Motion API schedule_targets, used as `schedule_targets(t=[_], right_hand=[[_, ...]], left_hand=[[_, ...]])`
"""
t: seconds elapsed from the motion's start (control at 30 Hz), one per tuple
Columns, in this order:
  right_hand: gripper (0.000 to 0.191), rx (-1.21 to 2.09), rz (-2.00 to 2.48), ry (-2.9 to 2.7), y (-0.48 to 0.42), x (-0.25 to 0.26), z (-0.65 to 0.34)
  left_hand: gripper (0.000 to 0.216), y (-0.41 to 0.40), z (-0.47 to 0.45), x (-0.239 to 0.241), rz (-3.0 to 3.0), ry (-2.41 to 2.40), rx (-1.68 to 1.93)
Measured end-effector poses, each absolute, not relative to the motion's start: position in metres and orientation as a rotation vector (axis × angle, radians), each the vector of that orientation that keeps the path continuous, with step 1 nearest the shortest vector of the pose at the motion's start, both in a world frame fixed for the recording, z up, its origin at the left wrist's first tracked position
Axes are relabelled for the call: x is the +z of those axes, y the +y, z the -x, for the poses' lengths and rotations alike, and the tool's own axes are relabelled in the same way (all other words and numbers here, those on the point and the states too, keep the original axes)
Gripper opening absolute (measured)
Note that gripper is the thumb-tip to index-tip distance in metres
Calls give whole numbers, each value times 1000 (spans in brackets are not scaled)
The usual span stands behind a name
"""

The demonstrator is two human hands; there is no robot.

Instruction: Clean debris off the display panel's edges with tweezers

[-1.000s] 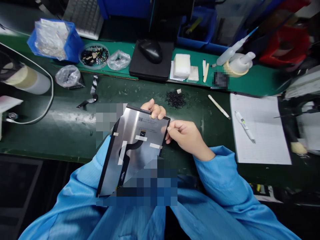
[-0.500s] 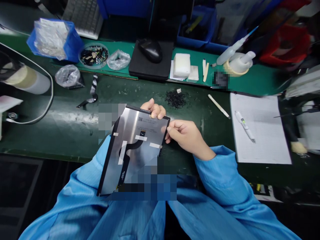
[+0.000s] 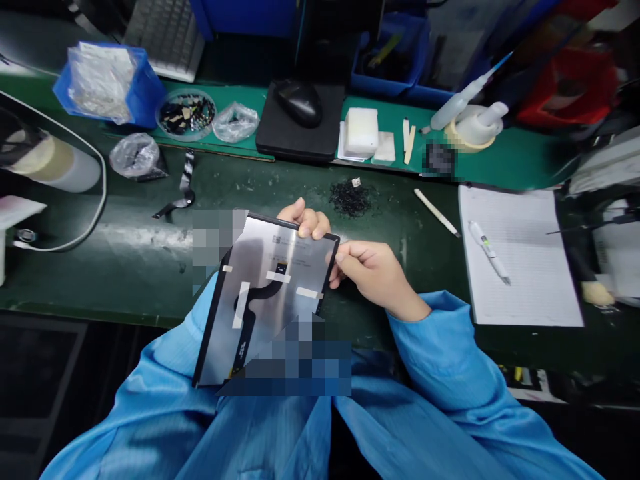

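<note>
Head view: panel [image 3: 273,307] in left hand [image 3: 306,220], right hand [image 3: 363,268] at edge.

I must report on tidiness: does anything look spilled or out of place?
Yes: a loose heap of black scraps lies directly on the bench, beyond the panel; it looks odd because it is uncontained.

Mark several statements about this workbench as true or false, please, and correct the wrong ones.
1. The left hand grips the display panel. True.
2. The right hand holds the pen. False: it is at the display panel's side edge; the pen lies on lined paper.
3. The computer mouse rests on a black pad. True.
4. The flex cable is white. False: it is black; the tape strips are whitish.
</note>
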State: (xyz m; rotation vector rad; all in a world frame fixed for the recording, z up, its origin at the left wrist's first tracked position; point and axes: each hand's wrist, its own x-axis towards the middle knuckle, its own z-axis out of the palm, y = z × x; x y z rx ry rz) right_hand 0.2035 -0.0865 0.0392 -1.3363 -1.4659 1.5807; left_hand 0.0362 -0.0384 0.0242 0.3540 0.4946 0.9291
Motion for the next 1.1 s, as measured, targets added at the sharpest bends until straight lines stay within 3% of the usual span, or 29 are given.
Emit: schedule_targets(t=[0.3, 0.7, 0.9, 1.1], right_hand=[[23, 1603, 1308, -1484, -87, 38, -205], [21, 1390, 1458, -1583, -90, 35, -203], [16, 1536, 1373, -1575, -88, 37, -206], [16, 1395, 1431, -1575, -91, 31, -202]], left_hand=[[70, -35, -36, 16, -374, 532, 951], [70, -42, -45, 24, -359, 589, 1005], [65, -38, -35, 9, -463, 450, 953], [66, -40, -36, 10, -430, 369, 969]])
